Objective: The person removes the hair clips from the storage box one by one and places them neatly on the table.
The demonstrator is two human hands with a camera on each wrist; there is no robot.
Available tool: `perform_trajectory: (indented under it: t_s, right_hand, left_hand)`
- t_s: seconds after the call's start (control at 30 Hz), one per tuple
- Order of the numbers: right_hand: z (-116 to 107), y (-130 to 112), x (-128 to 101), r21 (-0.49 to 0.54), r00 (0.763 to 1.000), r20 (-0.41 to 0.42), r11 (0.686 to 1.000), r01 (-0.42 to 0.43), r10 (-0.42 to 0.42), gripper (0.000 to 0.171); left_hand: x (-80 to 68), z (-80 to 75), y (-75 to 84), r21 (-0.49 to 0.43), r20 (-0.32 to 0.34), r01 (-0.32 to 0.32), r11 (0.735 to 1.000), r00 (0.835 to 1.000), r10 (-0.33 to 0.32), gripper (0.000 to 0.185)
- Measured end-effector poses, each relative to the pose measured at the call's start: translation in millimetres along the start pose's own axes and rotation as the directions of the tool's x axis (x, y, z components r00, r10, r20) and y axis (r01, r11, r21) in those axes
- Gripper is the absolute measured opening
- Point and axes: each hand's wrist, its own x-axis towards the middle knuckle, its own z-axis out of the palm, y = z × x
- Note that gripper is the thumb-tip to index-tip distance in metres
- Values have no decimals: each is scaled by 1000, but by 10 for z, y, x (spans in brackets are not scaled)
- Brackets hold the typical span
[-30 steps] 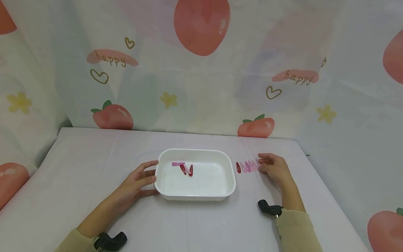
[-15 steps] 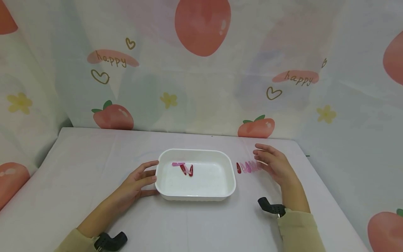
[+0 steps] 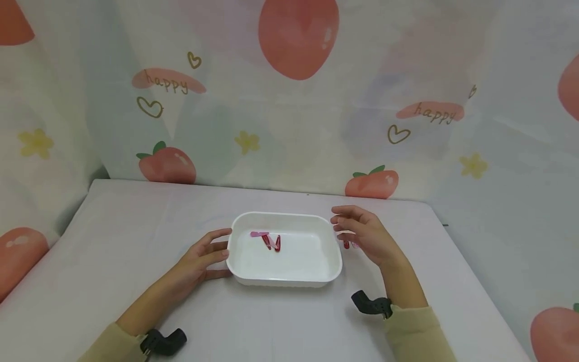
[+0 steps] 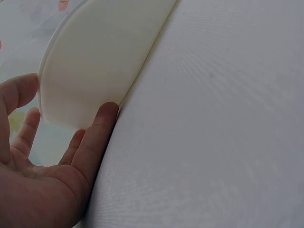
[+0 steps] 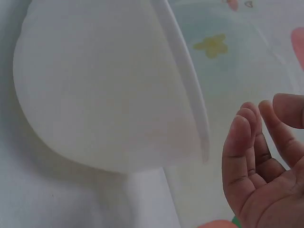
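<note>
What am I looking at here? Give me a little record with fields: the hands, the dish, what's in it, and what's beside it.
left hand: open, fingers resting against the left side of the dish
right hand: open, raised by the dish's right end, holding nothing
dish: white tub on a white table
inside: hair clips, pink and red
beside: more clips, mostly hidden behind the right hand
backdrop: strawberry-print cloth

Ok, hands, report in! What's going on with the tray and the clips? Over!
Left hand open, fingers resting on the white tray end. Right hand open, empty, raised beside the tray's other end. Hair clips lie inside; the red clip on the table shows under the right hand.
</note>
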Motion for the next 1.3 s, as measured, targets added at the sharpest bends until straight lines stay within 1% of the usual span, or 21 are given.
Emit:
perform_trajectory:
  t_s: [0.07, 0.3, 0.4, 0.53, 0.63, 0.7, 0.8, 0.87, 1.0, 1.1, 1.2, 1.3]
  right_hand:
    - [88, -22, 5, -23, 1000, 18, 1000, 15, -14, 34]
    - [422, -53, 87, -38, 994, 97, 998, 56, -52, 34]
    - [562, -84, 133, -58, 992, 110, 996, 62, -55, 31]
    - [738, -143, 208, -87, 989, 133, 993, 74, -62, 30]
    - [843, -193, 249, -83, 988, 135, 993, 87, -75, 29]
    - [901, -212, 265, -60, 988, 131, 994, 91, -82, 28]
    - [974, -196, 281, -18, 988, 140, 997, 73, -70, 29]
    - [1004, -160, 291, 3, 987, 153, 999, 37, -37, 28]
    - [1029, -53, 310, -8, 987, 157, 999, -36, 36, 28]
    - [1039, 27, 331, -48, 987, 145, 997, -58, 64, 29]
    - [1048, 85, 345, -109, 988, 144, 993, -45, 60, 31]
    - [1054, 138, 350, -195, 989, 145, 981, -9, 38, 32]
  left_hand:
    - [10, 6, -2, -2, 6, 0, 1000, 1000, 1, 50]
    - [3, 2, 5, -3, 6, -1, 1000, 1000, 1, 53]
    - [6, 2, 12, -4, 7, -3, 1000, 1000, 3, 53]
    - [13, 6, 11, -8, -10, 6, 1000, 1000, -6, 55]
    - [20, 6, 7, -13, -18, 7, 1000, 1000, -7, 55]
    - [18, 5, 4, -12, -18, 8, 1000, 1000, -8, 55]
    - [8, -1, -2, -9, -17, 8, 1000, 1000, -9, 54]
    - [5, 2, -3, -7, -17, 11, 1000, 1000, -11, 53]
    - [7, 10, 1, -2, -16, 9, 1000, 1000, -9, 52]
    - [-1, 13, 12, 1, -18, 8, 1000, 1000, -8, 53]
    - [-1, 16, 13, 2, -20, 10, 1000, 1000, -10, 53]
    - [6, 19, 8, 3, -19, 11, 1000, 1000, -11, 53]
